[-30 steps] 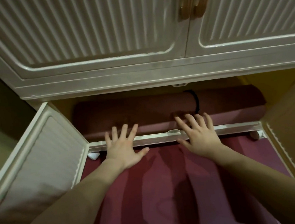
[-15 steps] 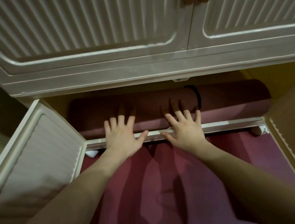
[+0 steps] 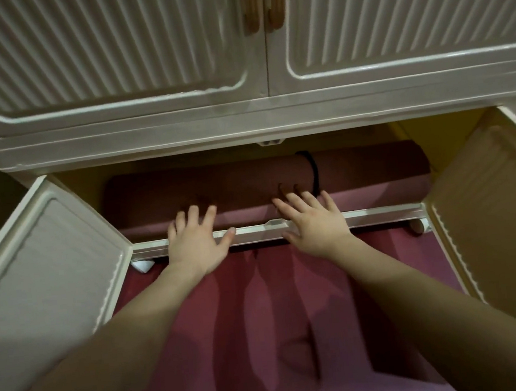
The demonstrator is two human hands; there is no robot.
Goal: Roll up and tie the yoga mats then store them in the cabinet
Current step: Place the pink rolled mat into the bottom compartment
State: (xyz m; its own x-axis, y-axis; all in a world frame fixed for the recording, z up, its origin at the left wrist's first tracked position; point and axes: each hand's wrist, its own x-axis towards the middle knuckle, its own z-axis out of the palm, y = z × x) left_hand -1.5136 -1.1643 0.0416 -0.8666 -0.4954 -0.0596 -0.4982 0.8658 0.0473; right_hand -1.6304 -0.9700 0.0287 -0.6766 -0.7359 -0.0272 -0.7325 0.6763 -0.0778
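Here both spread hands, left hand (image 3: 195, 241) and right hand (image 3: 313, 223), press the rolled mat (image 3: 249, 183) inside the cabinet (image 3: 242, 123).

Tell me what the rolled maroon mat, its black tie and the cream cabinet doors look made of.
Rolled maroon mat: probably foam or rubber; matte, thick, softly rounded roll. Black tie: thin band, maybe elastic or cord; too small to tell. Cream ribbed cabinet doors: seemingly moulded plastic or painted board, with a slight sheen on rounded edges. Left hand and right hand lie flat against the mat.
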